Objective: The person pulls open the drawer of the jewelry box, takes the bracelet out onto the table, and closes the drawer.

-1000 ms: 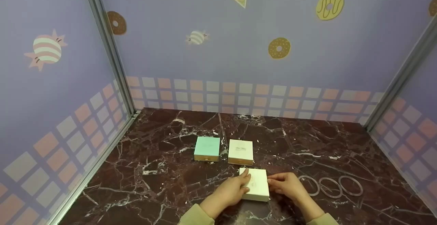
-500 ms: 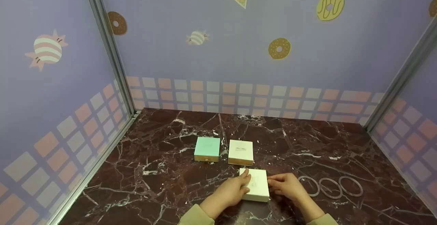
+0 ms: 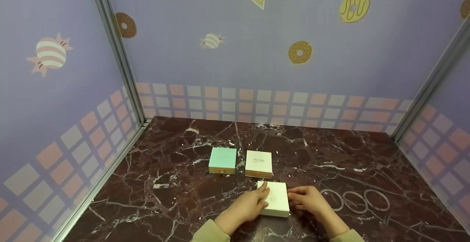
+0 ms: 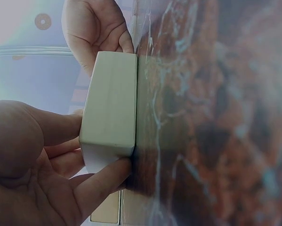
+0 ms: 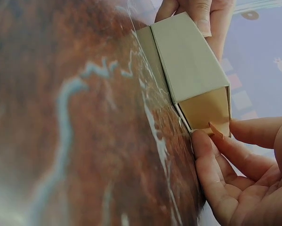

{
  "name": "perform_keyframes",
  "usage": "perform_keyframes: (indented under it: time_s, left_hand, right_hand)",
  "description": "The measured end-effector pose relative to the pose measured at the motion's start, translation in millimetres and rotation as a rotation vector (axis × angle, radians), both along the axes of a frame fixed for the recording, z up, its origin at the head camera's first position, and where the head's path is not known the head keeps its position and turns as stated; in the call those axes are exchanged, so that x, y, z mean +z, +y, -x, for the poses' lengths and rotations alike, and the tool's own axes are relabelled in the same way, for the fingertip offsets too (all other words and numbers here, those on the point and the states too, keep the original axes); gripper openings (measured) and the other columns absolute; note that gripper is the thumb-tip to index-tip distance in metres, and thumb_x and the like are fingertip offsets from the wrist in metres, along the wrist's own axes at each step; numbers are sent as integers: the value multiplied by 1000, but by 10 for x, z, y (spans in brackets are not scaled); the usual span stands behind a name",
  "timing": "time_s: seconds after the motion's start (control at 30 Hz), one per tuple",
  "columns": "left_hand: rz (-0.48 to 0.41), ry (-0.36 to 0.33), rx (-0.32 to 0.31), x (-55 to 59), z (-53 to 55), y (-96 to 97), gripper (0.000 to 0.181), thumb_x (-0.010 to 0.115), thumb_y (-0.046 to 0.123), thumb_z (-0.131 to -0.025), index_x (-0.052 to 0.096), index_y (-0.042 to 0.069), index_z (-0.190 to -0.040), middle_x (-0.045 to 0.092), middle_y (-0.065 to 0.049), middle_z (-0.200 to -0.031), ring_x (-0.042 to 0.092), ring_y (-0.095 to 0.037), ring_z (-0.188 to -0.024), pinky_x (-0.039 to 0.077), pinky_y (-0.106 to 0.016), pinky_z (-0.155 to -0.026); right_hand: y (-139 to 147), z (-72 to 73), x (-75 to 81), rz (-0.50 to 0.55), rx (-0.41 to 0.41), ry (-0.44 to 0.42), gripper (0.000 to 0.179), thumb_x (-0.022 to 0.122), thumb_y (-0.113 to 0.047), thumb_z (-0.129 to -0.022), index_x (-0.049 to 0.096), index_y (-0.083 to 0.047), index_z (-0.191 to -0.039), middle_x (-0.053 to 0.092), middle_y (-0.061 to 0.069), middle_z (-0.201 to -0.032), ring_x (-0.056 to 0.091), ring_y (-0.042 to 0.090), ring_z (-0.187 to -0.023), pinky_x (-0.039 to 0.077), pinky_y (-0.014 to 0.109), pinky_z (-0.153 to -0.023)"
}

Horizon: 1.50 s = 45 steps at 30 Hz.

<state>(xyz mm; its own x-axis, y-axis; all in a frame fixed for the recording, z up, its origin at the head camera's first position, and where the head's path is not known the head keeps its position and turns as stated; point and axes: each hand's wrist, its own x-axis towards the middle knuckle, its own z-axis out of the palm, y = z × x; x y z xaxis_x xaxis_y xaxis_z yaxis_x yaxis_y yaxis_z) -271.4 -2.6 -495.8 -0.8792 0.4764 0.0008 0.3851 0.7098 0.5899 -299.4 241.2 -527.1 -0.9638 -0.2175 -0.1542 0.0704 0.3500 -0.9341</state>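
Observation:
A cream drawer box [image 3: 278, 202] lies on the table in front of me, with its gold drawer end [image 5: 206, 109] turned to the right. My left hand [image 3: 246, 204] grips the box from the left, thumb across the top and fingers at the side and far end, as the left wrist view shows. At the drawer end, my right hand [image 3: 308, 199] has its fingertips around a small ribbon pull tab [image 5: 218, 131]. The drawer sits flush inside its sleeve.
Behind the held box stand a mint-green drawer box [image 3: 223, 157] and another cream drawer box [image 3: 259, 161]. Three clear rings [image 3: 355, 202] lie in a row to the right of my right hand. Patterned walls [image 3: 257, 104] enclose the marble-look table [image 3: 176, 198].

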Motion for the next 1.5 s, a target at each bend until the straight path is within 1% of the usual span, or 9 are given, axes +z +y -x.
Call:
perform_keyframes:
  time_s: [0.17,0.3,0.5,0.77,0.87,0.97,1.1,1.27,1.5]
  left_hand:
    - [5,2,-14,0,3,-28,54,63,26,-102,51,7,-151,38,-9,-165,51,-32,-144,44,-44,-120]
    - [16,14,-20,-5,7,-31,64,71,33,-97,51,8,-152,39,-9,-165,52,-32,-143,47,-42,-119]
    - [60,49,-31,-11,-3,-1,71,79,29,-91,50,7,-152,40,-10,-165,53,-30,-143,48,-37,-118]
    - [74,51,-14,-3,-13,31,72,79,31,-90,50,9,-152,40,-7,-165,52,-30,-143,46,-37,-119]
    - [86,60,-11,-2,-11,29,72,79,31,-90,51,9,-152,40,-7,-165,52,-30,-143,46,-38,-119]
    - [91,70,-9,-2,-5,19,71,80,30,-89,52,10,-151,41,-6,-164,53,-30,-143,46,-38,-119]
    - [100,89,1,-6,-3,18,72,81,29,-87,53,10,-151,42,-7,-164,54,-31,-141,47,-40,-118]
    - [112,102,47,2,5,13,76,84,27,-84,52,10,-151,44,-10,-162,58,-34,-136,52,-41,-112]
    - [147,12,142,48,57,15,86,84,30,-84,44,6,-156,53,-15,-155,62,-35,-132,56,-48,-105]
  right_hand:
    - [1,21,6,32,1,-18,39,63,-13,-101,63,19,-124,79,9,-92,74,12,-78,63,23,-67]
    - [5,34,52,38,-6,-12,41,62,-13,-102,61,19,-127,79,10,-98,76,13,-83,64,25,-71]
    - [-27,78,127,30,-33,-17,46,63,-16,-102,57,18,-133,76,18,-112,75,16,-93,64,30,-80]
    - [-168,213,149,-35,-48,30,40,66,-14,-99,64,11,-130,71,23,-124,69,14,-96,62,29,-79]
    - [-191,258,127,-52,1,58,36,67,-11,-98,67,10,-128,74,20,-117,67,11,-88,60,25,-73]
    - [-200,281,116,-60,33,87,34,69,-8,-96,69,11,-124,76,10,-100,62,7,-75,54,19,-64]
    - [-172,267,112,-57,29,90,34,72,-8,-92,70,11,-120,68,-4,-79,51,7,-63,46,17,-56]
    - [-112,208,94,-72,13,68,33,73,-9,-92,70,13,-117,71,-3,-83,56,9,-68,49,19,-60]
    - [-28,116,88,-135,5,86,26,76,-9,-87,72,10,-104,68,-3,-80,54,11,-70,46,19,-59]
